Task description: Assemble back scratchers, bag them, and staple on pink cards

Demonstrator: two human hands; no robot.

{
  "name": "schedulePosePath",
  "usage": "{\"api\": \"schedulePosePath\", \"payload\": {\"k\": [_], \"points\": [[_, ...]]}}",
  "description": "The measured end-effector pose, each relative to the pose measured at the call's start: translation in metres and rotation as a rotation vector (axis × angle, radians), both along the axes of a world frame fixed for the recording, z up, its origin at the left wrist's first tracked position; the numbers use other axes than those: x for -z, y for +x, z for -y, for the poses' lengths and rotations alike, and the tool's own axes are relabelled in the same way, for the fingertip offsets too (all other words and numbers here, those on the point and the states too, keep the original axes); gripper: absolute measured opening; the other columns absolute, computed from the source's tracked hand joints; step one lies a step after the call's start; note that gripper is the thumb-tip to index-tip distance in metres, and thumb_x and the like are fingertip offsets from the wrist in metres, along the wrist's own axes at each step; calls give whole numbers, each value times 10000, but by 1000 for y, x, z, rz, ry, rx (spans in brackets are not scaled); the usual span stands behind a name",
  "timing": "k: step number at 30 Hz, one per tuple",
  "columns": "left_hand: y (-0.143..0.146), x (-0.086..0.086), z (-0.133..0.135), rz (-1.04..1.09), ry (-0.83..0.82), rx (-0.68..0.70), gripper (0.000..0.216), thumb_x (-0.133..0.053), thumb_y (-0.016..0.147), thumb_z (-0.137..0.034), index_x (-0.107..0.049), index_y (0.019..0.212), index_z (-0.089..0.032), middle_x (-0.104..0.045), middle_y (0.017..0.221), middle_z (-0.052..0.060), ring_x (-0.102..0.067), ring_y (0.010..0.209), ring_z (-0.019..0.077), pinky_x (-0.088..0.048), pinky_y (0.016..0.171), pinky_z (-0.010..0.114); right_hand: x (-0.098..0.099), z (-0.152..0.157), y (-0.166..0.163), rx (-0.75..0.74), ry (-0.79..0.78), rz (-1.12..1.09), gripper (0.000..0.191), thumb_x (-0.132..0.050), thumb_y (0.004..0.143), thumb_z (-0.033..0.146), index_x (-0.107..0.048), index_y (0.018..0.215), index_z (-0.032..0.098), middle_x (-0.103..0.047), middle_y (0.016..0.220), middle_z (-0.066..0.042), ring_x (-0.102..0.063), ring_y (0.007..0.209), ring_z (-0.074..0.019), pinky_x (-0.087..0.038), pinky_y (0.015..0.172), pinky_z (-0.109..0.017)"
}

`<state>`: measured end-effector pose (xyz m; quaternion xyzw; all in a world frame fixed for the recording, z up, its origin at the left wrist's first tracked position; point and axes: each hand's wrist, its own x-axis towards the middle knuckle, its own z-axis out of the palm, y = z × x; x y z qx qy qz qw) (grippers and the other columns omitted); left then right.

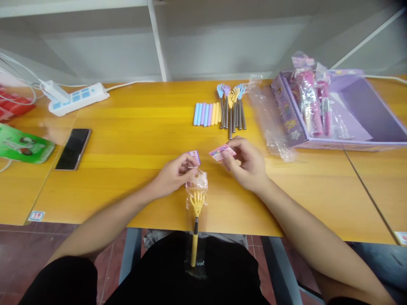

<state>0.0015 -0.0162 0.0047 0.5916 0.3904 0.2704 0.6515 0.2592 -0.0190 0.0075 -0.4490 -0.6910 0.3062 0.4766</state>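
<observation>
Over the table's front edge hangs a clear plastic bag [201,180] with a yellow hand-shaped back scratcher [197,203] inside. My left hand [173,174] pinches a small purple printed card [195,157], and its thumb lies against the bag's top. Between the thumb and fingers of my right hand [248,163] is a pink printed card [219,152]. Beyond the hands lie several back scratcher heads with dark metal rods [230,110]. Beside them is a row of blue, purple and yellow handle tubes [206,114].
Clear plastic bags [270,123] lie next to a purple box [318,142] holding pink packaged items [313,106]. On the left are a phone [73,149], a green package [27,144] and a power strip [79,98] with cables. A shelf wall [203,46] bounds the back.
</observation>
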Motion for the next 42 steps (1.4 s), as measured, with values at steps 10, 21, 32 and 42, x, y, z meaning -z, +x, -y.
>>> {"api": "schedulePosePath", "payload": {"k": [10,21,32,42], "points": [[2,3,-2,50,1,-29,342,-715,1009,-512,-599,1069,-197,-650,824,-23,-629,663,107,-517,641,242,-3,15,1,-322,490,422,179,-663,1046,252,-727,1209,285,-796,1041,-61,-743,866,-199,-613,738,-353],[3,-3,4,154,-5,4,320,-740,1002,-444,-573,1132,-204,-738,980,51,-745,857,165,-578,770,292,7,6,4,-187,382,607,401,-564,1120,285,-637,1514,279,-747,1048,-67,-697,836,-160,-543,677,-264],[4,0,7,2,107,19,391,-811,882,-242,-558,1179,-221,-744,1052,50,-750,941,173,-585,828,303,8,4,0,-224,165,320,419,-632,1085,408,-622,1484,278,-697,951,-40,-678,790,-175,-620,780,-314],[5,-4,9,6,125,32,379,-791,908,-270,-557,1200,-215,-767,1054,63,-734,895,166,-580,802,308,0,1,-2,-253,217,168,203,-730,1034,332,-768,1218,257,-733,978,-55,-707,833,-178,-611,759,-326]]}}
